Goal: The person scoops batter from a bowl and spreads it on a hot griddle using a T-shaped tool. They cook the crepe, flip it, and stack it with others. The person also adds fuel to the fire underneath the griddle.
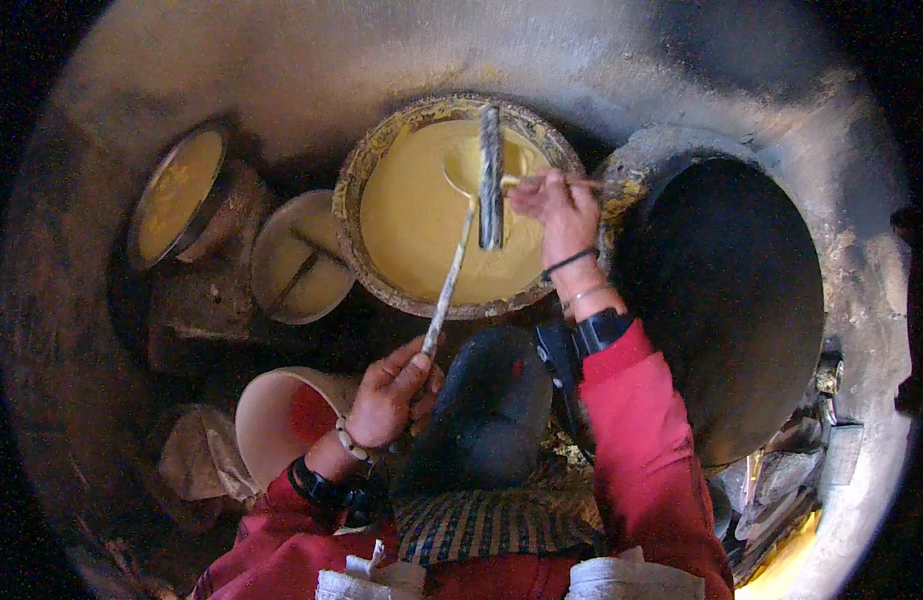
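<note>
A large round pot [461, 292] with a crusted rim holds yellow batter [416, 217]. My left hand [394, 394] is closed on the lower end of a long ladle handle [448, 281]; the ladle's round bowl [461, 166] is over the batter, near the middle. Above the pot, my right hand [559, 199] grips a thin stick-like handle [592, 184] joined or touching a dark, worn bar [491, 176] that lies upright in the picture, across the pot's upper right. The bar partly covers the ladle's bowl. Whether the bar touches the batter I cannot tell.
A large, dark, round griddle-like surface [724, 315] is at the right. To the left are a tilted bowl of yellow batter [177, 193], a vessel of pale liquid with dark sticks [304, 262] and a white bucket [262, 427]. Something bright yellow glows at the lower right [788, 562].
</note>
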The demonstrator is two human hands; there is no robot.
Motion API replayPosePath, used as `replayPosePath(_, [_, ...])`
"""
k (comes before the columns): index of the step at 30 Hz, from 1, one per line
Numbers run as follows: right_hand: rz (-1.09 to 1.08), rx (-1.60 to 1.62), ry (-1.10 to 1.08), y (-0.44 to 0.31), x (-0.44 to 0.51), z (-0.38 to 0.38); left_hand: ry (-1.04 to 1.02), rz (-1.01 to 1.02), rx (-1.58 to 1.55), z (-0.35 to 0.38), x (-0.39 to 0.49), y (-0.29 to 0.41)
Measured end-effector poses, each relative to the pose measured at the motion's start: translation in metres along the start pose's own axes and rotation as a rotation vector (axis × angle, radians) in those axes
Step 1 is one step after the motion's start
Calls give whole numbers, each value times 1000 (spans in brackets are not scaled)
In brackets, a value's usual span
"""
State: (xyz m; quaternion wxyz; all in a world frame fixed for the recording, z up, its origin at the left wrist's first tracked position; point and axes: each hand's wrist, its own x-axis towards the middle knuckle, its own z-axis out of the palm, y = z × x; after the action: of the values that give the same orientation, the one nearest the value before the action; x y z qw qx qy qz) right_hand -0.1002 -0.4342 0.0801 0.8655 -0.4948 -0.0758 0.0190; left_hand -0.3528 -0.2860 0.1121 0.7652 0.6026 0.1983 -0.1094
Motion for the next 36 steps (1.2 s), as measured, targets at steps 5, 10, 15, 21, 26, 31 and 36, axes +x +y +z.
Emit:
replayPosePath(5, [-91,42,73,-22,26,-12,20,54,82,-1,-12,-14])
replayPosePath(10, [-139,75,42,-50,3,-48,115,70,51,-31,29,-4])
replayPosePath(15, [-122,42,79,-62,-19,-54,102,125,-186,-72,102,22])
replayPosePath(21, [-142,24,96,-58,-17,-56,137,42,-165,-93,146,50])
replayPosePath(26, [-158,-56,136,-58,-19,-54,2,-40,-361,-103,206,63])
replayPosePath(31, [-167,-155,163,-62,-21,-52,-37,-7,-235,-109,261,82])
replayPosePath(36, [-167,-225,209,-64,-22,-49,-108,-39,-205,-99,290,103])
